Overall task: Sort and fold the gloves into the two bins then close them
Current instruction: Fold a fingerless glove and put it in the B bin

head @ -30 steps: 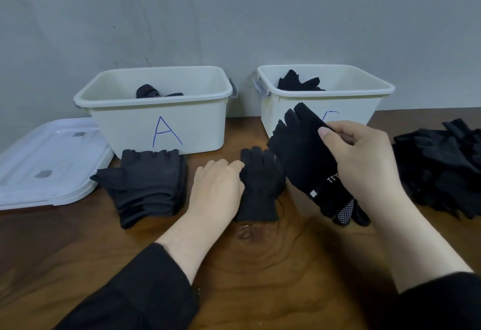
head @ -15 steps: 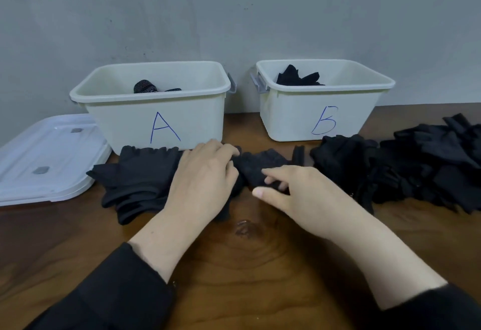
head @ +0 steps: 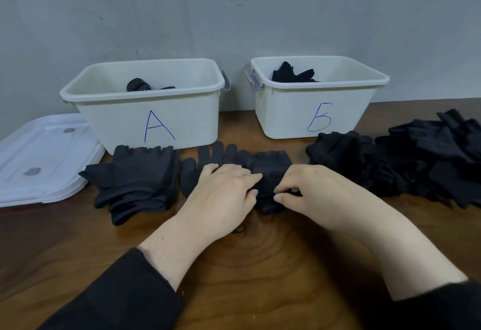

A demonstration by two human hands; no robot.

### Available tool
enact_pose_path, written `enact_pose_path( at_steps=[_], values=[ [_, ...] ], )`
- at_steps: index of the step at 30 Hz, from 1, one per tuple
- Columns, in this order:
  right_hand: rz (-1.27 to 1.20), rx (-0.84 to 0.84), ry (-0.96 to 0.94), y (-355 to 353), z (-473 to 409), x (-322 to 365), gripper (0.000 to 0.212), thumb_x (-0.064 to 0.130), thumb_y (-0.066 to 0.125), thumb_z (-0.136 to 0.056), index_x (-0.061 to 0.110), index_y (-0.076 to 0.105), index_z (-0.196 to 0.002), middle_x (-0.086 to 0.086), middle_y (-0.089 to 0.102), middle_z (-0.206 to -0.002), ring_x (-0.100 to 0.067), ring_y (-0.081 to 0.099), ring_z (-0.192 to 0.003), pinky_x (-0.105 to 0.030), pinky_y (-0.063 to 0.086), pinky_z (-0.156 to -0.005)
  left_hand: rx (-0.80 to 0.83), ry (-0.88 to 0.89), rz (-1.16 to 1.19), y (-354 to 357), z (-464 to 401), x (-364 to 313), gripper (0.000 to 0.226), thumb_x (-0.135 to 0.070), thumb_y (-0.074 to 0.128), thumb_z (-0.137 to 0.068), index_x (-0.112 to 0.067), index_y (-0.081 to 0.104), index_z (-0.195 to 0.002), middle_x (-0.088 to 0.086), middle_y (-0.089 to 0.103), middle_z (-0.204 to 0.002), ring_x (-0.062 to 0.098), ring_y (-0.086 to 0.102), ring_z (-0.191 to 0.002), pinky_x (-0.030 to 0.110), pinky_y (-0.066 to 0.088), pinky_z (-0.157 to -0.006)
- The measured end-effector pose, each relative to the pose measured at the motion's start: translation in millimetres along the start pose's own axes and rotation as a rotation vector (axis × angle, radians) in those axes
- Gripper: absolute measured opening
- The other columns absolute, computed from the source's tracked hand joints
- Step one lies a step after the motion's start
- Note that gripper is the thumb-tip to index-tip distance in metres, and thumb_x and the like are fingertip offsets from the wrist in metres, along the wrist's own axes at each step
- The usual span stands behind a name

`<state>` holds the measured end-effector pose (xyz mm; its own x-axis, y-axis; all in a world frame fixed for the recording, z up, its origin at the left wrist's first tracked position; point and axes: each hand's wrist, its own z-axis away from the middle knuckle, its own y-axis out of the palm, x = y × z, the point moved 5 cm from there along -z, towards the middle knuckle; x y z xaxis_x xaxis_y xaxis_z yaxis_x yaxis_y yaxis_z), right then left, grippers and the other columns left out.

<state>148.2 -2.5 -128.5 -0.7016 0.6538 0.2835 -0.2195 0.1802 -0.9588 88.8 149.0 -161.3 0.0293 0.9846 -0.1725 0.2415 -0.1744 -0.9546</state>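
Two white bins stand at the back of the wooden table: bin A (head: 182, 124) with a dotted dark glove inside, and bin B (head: 286, 116) holding black gloves. In front of me lies a black knit glove (head: 270, 171), its fingers spread toward bin A. My left hand (head: 223, 194) rests on its middle with fingertips curled onto the fabric. My right hand (head: 309, 189) pinches the folded cuff end of the same glove. A neat stack of dark gloves (head: 135, 181) sits in front of bin A. A loose heap of black gloves (head: 406, 163) lies to the right.
A white bin lid (head: 39, 160) lies flat at the left edge of the table, beside bin A. A grey wall rises right behind the bins. Bare wood shows in front of my hands.
My right hand dropped the dotted glove onto the right heap and came down to the glove in the middle. Both hands now hold that glove, its cuff end folded over.
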Motion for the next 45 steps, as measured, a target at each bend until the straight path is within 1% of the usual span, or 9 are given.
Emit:
enact_pose_path(
  at_steps=[9,13,16,22,25,29,31,37,45],
  values=[
    [0.047,-0.043,-0.052,7,-5,4,0.030,0.043,0.054,-0.100,0.024,0.077,-0.100,0.013,0.064,-0.116,-0.007,0.058,-0.105,-0.033,0.047,-0.097,-0.019,0.040,-0.007,-3,-1,0,0.038,-0.046,0.039,-0.103,-0.037,0.054,-0.137,-0.010,0.039,-0.144,0.013,0.032,-0.134,0.041,0.024,-0.111],
    [0.042,-0.095,-0.024,10,-6,3,0.037,0.047,0.049,-0.100,0.024,0.071,-0.082,0.007,0.068,-0.095,-0.012,0.064,-0.087,-0.039,0.053,-0.084,-0.027,0.045,-0.006,-1,0,0,0.036,-0.041,0.039,-0.104,-0.033,0.060,-0.132,-0.008,0.042,-0.146,0.014,0.032,-0.136,0.040,0.024,-0.110],
    [0.019,-0.252,-0.054,10,-6,15,0.042,0.048,0.041,-0.098,0.022,0.066,-0.078,0.009,0.063,-0.084,-0.012,0.061,-0.078,-0.038,0.052,-0.080,-0.192,0.024,0.047,-16,3,2,0.027,-0.028,0.046,-0.101,-0.027,0.068,-0.118,-0.008,0.057,-0.124,0.015,0.049,-0.116,0.036,0.034,-0.100],
    [-0.098,-0.424,-0.211,14,2,59,0.026,0.035,0.050,-0.100,0.024,0.073,-0.098,0.013,0.068,-0.101,-0.007,0.061,-0.095,-0.026,0.051,-0.091,-0.446,-0.056,-0.013,-57,40,25,0.016,-0.025,0.054,-0.093,-0.021,0.068,-0.099,-0.007,0.061,-0.098,0.014,0.053,-0.092,0.032,0.039,-0.083],
    [-0.098,-0.423,-0.260,24,1,87,0.034,0.038,0.049,-0.099,0.027,0.072,-0.120,0.013,0.068,-0.125,-0.002,0.057,-0.117,-0.016,0.034,-0.104,-0.489,-0.156,-0.081,-72,65,57,0.019,-0.030,0.060,-0.091,-0.020,0.069,-0.105,-0.005,0.061,-0.103,0.017,0.054,-0.095,0.035,0.040,-0.085],
    [-0.065,-0.276,-0.278,42,-12,114,0.043,0.044,0.041,-0.104,0.032,0.056,-0.142,0.016,0.055,-0.144,-0.001,0.047,-0.133,-0.007,0.013,-0.107,-0.308,-0.285,-0.085,-73,83,95,0.045,-0.051,0.057,-0.091,-0.017,0.070,-0.118,-0.004,0.063,-0.111,0.017,0.058,-0.102,0.035,0.046,-0.090],
    [-0.066,-0.197,-0.282,52,-17,116,0.045,0.045,0.038,-0.106,0.032,0.048,-0.148,0.018,0.048,-0.150,-0.001,0.042,-0.137,-0.008,0.016,-0.109,-0.144,-0.325,-0.018,-67,85,106,0.056,-0.059,0.055,-0.090,-0.020,0.065,-0.129,-0.008,0.061,-0.123,0.013,0.056,-0.112,0.030,0.045,-0.096],
    [-0.050,-0.106,-0.255,62,-19,115,0.044,0.046,0.036,-0.107,0.033,0.050,-0.147,0.018,0.045,-0.152,0.001,0.035,-0.141,-0.008,0.015,-0.108,-0.092,-0.313,0.046,-62,84,116,0.047,-0.056,0.052,-0.094,-0.024,0.066,-0.126,-0.009,0.063,-0.125,0.010,0.055,-0.116,0.030,0.044,-0.099],
    [-0.190,-0.125,-0.225,58,-18,111,0.044,0.048,0.041,-0.104,0.035,0.052,-0.144,0.021,0.053,-0.143,0.006,0.043,-0.133,-0.006,0.025,-0.105,-0.569,-0.399,0.390,-101,88,111,0.025,-0.036,0.053,-0.100,-0.025,0.074,-0.104,-0.011,0.071,-0.097,0.003,0.061,-0.094,0.018,0.045,-0.082]
  ],
)
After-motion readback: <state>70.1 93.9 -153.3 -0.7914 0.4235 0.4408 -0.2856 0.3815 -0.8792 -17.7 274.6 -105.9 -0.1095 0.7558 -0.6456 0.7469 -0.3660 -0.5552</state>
